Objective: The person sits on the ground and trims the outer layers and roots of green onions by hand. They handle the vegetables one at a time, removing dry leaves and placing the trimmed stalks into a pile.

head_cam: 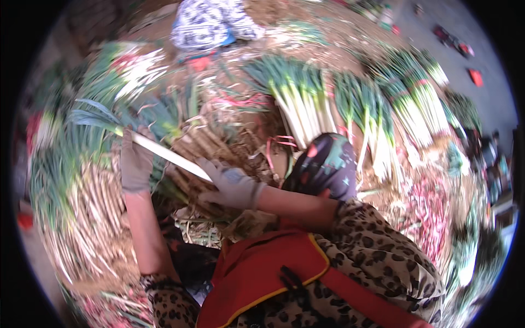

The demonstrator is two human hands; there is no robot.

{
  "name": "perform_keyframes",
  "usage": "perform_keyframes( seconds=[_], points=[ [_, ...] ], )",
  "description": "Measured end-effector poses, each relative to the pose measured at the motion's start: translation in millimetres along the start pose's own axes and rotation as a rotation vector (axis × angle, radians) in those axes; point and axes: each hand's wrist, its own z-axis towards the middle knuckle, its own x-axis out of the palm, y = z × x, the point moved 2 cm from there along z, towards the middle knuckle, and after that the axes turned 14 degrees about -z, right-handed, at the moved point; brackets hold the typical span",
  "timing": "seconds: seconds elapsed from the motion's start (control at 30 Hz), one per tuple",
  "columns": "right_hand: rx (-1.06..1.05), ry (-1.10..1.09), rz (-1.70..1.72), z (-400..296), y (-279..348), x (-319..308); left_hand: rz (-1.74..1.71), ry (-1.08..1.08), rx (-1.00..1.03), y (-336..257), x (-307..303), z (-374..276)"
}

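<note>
Between my two gloved hands lies one long green onion with a clean white stalk (170, 157). My left hand (137, 162) is closed around it near the green leaves, which point to the upper left. The fingers of my right hand (231, 186) are on the lower end of the stalk, near its root end. Just beyond and beneath the stalk is a pile of soil-covered green onions (203, 143). Peeled green onions with bright white stalks (301, 106) lie beyond my right knee.
Unpeeled green onions (92, 205) are heaped at the left. Tied bundles (416, 106) lie at the upper right, with pink ties (430, 213) below them. Pink strings (242, 99) and loose peelings are on the ground ahead. A person in patterned clothing (211, 24) is at the top.
</note>
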Motion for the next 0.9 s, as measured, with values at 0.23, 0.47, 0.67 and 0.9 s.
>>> perform_keyframes(
  seconds=[0.23, 0.47, 0.67, 0.9],
  points=[
    [0.397, -0.452, 0.098, -72, -87, -138, 0.547, 0.268, -0.31, 63, 73, -28],
    [0.867, -0.374, -0.742, -235, -269, -265, 0.333, 0.153, -0.146, -3, 5, -17],
    [0.279, -0.284, -0.277, -68, -170, -180, 0.127, -0.014, -0.122, -38, -44, 0],
    [-0.153, 0.377, -0.018, 21, -32, 138, 0.327, -0.179, 0.033, -74, -97, -21]
  ],
)
